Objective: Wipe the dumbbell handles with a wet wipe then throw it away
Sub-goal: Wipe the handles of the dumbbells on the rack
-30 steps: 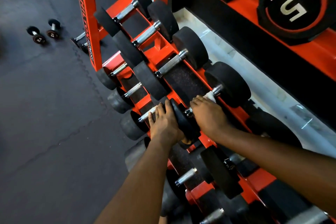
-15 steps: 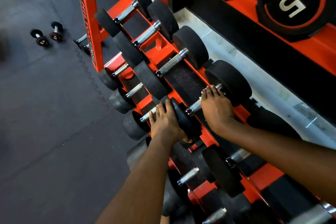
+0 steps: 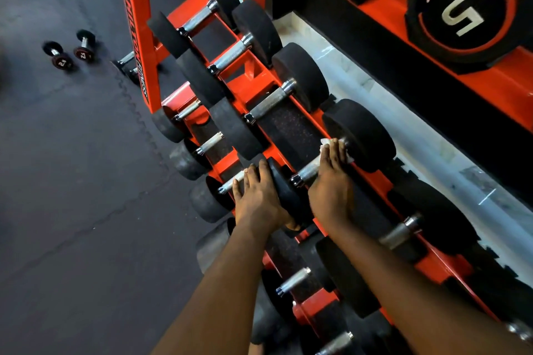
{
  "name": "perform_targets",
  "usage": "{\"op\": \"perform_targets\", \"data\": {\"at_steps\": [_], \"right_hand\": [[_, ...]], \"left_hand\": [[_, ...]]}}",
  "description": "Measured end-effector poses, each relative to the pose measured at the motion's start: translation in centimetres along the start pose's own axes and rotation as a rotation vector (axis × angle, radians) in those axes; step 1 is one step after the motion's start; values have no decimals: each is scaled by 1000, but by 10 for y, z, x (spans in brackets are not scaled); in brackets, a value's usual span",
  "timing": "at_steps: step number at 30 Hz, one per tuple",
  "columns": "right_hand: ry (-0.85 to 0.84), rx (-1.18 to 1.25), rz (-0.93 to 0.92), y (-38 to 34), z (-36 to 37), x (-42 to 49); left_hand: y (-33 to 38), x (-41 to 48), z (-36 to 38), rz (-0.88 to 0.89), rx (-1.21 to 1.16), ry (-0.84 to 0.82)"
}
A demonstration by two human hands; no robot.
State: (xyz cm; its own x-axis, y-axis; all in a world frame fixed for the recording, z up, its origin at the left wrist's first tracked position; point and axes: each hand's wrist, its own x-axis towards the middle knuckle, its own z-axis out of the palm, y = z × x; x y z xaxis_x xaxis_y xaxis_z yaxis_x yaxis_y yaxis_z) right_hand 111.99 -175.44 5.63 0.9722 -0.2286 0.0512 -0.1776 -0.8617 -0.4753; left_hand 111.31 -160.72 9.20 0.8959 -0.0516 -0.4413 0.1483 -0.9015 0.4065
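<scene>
One knurled steel dumbbell handle [image 3: 307, 172] slants away rightward; right hand [image 3: 331, 190] fingers clasp a white wet wipe [image 3: 327, 142] round its far end, left hand [image 3: 256, 196] lies flat-fingered on its near black head [image 3: 282, 181].

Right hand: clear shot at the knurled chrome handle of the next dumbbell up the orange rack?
Probably yes: that knurled chrome handle lies bare just beyond the right hand, which grips the white wet wipe.

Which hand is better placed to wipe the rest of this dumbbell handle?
Right. The right hand holds the wet wipe on the handle, at its far end. The left hand rests on the near head and has no wipe.
</scene>
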Motion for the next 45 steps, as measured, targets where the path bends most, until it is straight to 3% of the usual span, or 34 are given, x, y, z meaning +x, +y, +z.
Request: {"op": "perform_targets", "data": {"at_steps": [4,14,18,22,25,32,37,39,43,45], "right_hand": [[56,551,333,-25,18,-7],[145,1444,940,-27,0,48],[95,1532,932,-27,-5,54],[131,1478,839,-27,-6,27],[126,1523,867,-26,-9,40],[34,1483,778,-17,-9,47],[-284,1345,842,-25,6,0],[-330,1372,906,-25,-2,6],[-5,1499,926,-14,-6,34],[-21,1387,894,-17,6,23]], "left_hand": [[2,0,0,12,4,18],[3,0,-3,13,1,4],[5,-3,-4,9,4,2],[4,-2,-3,10,5,3],[3,0,-1,8,15,4],[3,0,-3,9,-2,-3],[2,-1,-2,-8,14,-6],[3,-3,-2,-5,7,3],[3,0,-2,1,12,8],[4,1,-2,5,15,11]]}}
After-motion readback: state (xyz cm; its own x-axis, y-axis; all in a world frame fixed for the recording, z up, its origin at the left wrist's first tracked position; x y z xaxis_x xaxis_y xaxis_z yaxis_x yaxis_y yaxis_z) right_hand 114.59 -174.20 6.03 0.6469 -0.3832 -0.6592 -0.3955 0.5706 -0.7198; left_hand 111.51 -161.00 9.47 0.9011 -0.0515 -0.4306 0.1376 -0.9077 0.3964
